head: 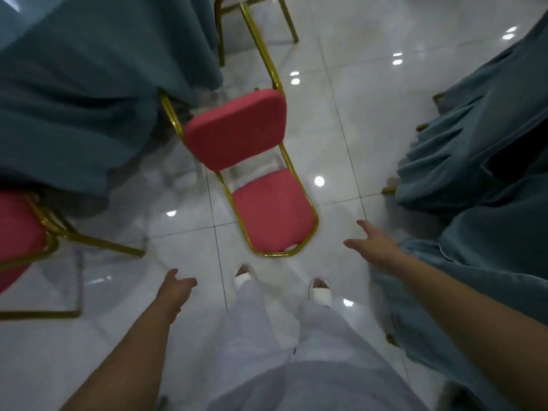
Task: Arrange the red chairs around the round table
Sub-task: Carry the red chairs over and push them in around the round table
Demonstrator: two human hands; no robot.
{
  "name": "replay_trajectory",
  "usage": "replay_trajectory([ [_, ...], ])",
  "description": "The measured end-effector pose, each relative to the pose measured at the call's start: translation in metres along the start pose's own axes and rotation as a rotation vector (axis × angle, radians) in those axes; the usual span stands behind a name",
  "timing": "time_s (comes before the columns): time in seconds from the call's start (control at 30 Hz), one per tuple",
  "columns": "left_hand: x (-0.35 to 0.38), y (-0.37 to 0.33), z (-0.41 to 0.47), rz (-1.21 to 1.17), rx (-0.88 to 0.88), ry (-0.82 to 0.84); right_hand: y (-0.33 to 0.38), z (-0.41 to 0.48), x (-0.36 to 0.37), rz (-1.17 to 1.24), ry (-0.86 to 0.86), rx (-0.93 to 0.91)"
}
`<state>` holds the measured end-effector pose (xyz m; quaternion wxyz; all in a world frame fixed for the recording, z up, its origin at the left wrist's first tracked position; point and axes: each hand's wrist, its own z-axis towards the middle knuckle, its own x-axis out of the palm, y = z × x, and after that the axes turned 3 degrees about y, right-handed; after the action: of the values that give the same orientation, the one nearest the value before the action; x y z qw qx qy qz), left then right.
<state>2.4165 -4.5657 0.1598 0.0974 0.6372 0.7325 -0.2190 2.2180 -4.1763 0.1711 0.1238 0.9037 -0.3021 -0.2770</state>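
- While both hands hang free over the floor, we read the step in hand as a reach for the red padded chair with the gold metal frame point(272, 212). It stands mid-scene, just beyond the person's feet.
- Chair placement: the seat points near, toward the person. The red backrest sits farther off, close to the hem of the teal cloth draped over the round table point(89, 84) at far left. One gold upright on the left meets that hem, and we cannot tell whether it touches or slips under.
- The wide lens does not let us say whether the chair is upright or tilted.
- Left hand point(178, 287): low and near, to the left of the seat, fingers extended forward. It grasps nothing and is clear of the frame.
- Right hand point(373, 244): right of the seat's near corner, fingers spread and released, not touching the chair. It is close beside the second teal-draped table point(489, 143) on the right.
- A second red chair with a gold frame point(17, 232) sits at near left, partly cut off, beside the round table's hem.
- Our judgement of the next move: take the seat rim or backrest in both hands. Then turn the chair so the seat faces the table, and set it apart from its neighbour.
- Caution: the legs may slide on the glossy white tiled floor point(341, 129), and the cloth hem could snag a leg.
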Motion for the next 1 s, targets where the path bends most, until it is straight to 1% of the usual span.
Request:
replay_trajectory([
  [0.07, 0.022, 0.014, 0.008, -0.035, -0.009, 0.023, -0.019, 0.023, 0.002, -0.061, 0.008, 0.029],
  [0.17, 0.058, 0.025, 0.045, -0.061, -0.007, 0.045, -0.047, 0.067, 0.017, -0.087, 0.046, 0.067],
  [0.27, 0.101, 0.034, 0.104, -0.07, -0.023, 0.068, -0.078, 0.126, 0.044, -0.104, 0.072, 0.128],
  [0.4, 0.163, 0.042, 0.207, -0.007, -0.037, 0.148, -0.108, 0.228, 0.096, -0.086, 0.03, 0.185],
  [0.53, 0.216, 0.039, 0.331, -0.038, -0.012, 0.167, -0.117, 0.342, 0.152, -0.047, 0.023, 0.133],
  [0.67, 0.255, 0.032, 0.429, -0.089, 0.032, 0.158, -0.116, 0.445, 0.195, 0.053, -0.003, 0.066],
  [0.73, 0.27, 0.03, 0.469, -0.11, 0.059, 0.124, -0.115, 0.489, 0.204, 0.11, -0.013, 0.019],
  [0.8, 0.282, 0.028, 0.504, -0.16, 0.077, 0.113, -0.115, 0.528, 0.207, 0.099, -0.024, -0.007],
  [0.9, 0.296, 0.03, 0.542, -0.24, 0.065, 0.172, -0.117, 0.574, 0.205, 0.037, -0.005, -0.011],
  [1.0, 0.3, 0.038, 0.565, -0.309, 0.103, 0.237, -0.13, 0.605, 0.198, 0.104, 0.039, -0.053],
])
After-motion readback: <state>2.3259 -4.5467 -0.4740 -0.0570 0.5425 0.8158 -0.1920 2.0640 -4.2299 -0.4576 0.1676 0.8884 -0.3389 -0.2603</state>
